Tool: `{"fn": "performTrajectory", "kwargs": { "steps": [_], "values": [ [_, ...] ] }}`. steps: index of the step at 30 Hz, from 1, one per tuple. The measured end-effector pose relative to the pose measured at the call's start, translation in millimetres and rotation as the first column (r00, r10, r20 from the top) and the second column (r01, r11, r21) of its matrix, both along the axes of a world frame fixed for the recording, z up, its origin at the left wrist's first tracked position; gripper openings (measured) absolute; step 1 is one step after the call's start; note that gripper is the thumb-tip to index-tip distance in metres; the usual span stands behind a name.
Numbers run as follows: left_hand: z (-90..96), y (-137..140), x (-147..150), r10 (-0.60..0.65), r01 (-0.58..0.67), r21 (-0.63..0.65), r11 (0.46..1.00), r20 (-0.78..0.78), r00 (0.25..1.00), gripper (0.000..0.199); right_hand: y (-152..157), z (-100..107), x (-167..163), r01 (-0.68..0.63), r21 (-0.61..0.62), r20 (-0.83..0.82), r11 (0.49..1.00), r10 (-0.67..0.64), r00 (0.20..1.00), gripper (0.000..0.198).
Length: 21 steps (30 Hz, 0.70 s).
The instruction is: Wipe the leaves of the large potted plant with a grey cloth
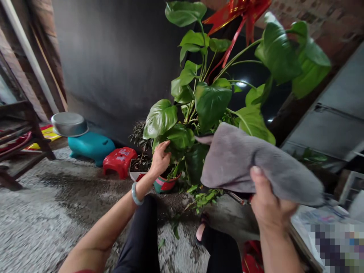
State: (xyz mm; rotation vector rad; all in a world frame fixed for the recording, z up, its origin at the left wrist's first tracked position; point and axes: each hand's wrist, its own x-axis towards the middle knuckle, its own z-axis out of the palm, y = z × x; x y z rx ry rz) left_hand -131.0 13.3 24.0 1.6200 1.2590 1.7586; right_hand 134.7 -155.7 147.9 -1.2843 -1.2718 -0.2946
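A leafy potted plant with broad glossy green leaves (214, 104) stands in front of me in a green and red pot (167, 184). My left hand (161, 158), with a pale bangle at the wrist, is closed at the edge of a low leaf (180, 137) on the plant's left side; the fingertips are partly hidden against it. In my right hand (269, 199) is a grey cloth (227, 159), gripped with the thumb on top. The cloth spreads out in front of the plant's lower right leaves and covers part of them.
Left of the pot are a small planter (139, 170), a red stool (119, 162) and a teal stool (91, 146) bearing a metal basin (69, 124). A wooden chair (28, 132) stands far left. A red ribbon bow (241, 15) hangs above; low greenery (206, 199) lies near my feet.
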Motion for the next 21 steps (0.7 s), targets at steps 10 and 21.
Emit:
{"fn": "performTrajectory", "kwargs": {
  "steps": [10,21],
  "values": [
    [-34.9,-13,48,0.063,-0.052,0.036,0.998,-0.483,0.873,0.062,-49,-82,6,-0.134,-0.534,-0.422,0.835,-0.125,0.898,0.057],
    [-32.9,-7,91,-0.184,0.189,-0.015,0.982,-0.322,0.929,0.058,-28,-32,7,0.074,-0.117,-0.338,0.990,-0.110,0.935,0.048]
  ]
}}
